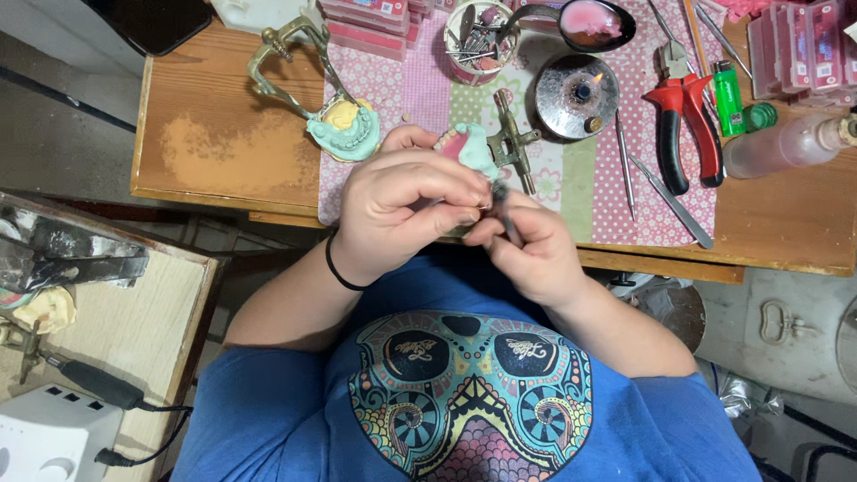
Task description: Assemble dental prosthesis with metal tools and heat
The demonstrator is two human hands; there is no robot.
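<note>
Left hand (406,210) was curled around a mint-green dental cast (471,150) with pink gum and a row of teeth, fingers wrapped closed on it, thumb across the front. Cast was held up over the near edge of the wooden table (223,134), just above the patterned cloth (571,178), partly hidden by the fingers. Black band (337,268) sat on the left wrist.

Right hand (527,245) was pinched shut on a thin dark metal tool (502,203), tip pointing up toward the cast, touching or nearly touching it; exact contact couldn't be told. Both hands were touching each other at the fingertips.

A second mint-green cast (344,129), mounted in a brass hinged frame (281,58), sat on the table just left of the left hand. A small burner (578,94) with a lit flame stood behind the hands on the cloth. Red-handled pliers (683,116) and a green lighter (728,98) lay to the right, well apart from the hands. A cup of tools (480,40) stood at the back. Loose metal picks (674,205) lay on the cloth right of the burner. A clear bottle (786,147) lay at the far right.
</note>
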